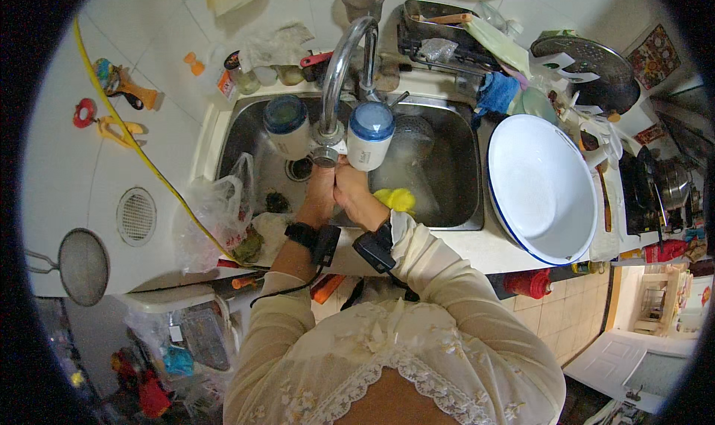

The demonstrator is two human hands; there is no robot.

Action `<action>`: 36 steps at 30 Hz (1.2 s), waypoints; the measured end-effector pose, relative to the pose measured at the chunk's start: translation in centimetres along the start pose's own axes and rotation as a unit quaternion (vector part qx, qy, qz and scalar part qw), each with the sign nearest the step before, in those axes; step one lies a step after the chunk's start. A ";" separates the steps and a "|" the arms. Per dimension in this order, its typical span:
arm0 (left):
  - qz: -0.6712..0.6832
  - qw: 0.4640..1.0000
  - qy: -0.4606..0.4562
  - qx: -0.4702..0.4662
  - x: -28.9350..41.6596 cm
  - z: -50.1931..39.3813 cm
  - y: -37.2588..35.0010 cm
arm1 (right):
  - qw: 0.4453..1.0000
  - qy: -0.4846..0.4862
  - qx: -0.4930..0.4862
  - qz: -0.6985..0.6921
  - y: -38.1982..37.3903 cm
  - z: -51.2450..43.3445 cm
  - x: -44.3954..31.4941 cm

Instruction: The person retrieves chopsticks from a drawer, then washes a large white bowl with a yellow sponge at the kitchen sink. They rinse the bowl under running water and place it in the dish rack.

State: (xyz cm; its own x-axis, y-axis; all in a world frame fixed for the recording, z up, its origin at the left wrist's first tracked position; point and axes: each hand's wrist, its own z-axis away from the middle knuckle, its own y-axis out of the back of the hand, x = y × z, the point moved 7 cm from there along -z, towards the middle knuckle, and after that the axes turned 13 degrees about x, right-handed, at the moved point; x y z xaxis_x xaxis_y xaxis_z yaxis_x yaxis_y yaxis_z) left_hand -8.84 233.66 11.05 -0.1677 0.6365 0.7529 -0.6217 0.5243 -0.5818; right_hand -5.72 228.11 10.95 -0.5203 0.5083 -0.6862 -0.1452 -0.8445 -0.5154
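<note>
My left hand (322, 189) and my right hand (352, 187) are together over the double-bowl steel sink (477, 201), by the divider between its bowls. Both lie just below the outlet of a chrome gooseneck faucet (330, 84) fitted with a water filter. A white filter canister with a blue cap (371, 140) hides part of the right fingers. A second canister with a dark blue cap (287, 126) stands to the left. My fingertips are hidden beneath the filter, so anything between them cannot be seen. A yellow cloth or sponge (395, 198) lies in the right bowl, near my right wrist.
Right of the sink stands a white enamel basin with a blue rim (542, 185). A clear plastic bag (215, 212) sits at the left edge, crossed by a yellow hose (151, 173). Bottles, a black rack (447, 59) and a blue cloth (497, 92) crowd the back.
</note>
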 end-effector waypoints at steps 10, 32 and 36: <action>-0.246 0.935 -0.232 -0.104 2.1 -1.6 0.0 | 0.734 0.383 -0.230 0.511 -1.7 1.3 -2.2; 0.124 0.983 0.137 0.023 0.5 -0.2 -1.0 | 0.962 0.230 -0.073 0.126 1.9 -13.4 -9.1; 0.064 0.983 0.171 0.028 1.4 1.1 -1.1 | 0.981 0.133 -0.061 0.124 0.3 -14.2 -12.0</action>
State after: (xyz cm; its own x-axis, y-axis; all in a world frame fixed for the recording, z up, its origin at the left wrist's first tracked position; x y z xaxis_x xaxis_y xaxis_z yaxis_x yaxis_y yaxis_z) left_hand -9.25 233.38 13.07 0.0132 0.8534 0.5210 -0.6542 0.4015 -0.6409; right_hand 12.44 224.14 11.75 -0.2861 0.3286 -0.9001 0.0690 -0.9299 -0.3614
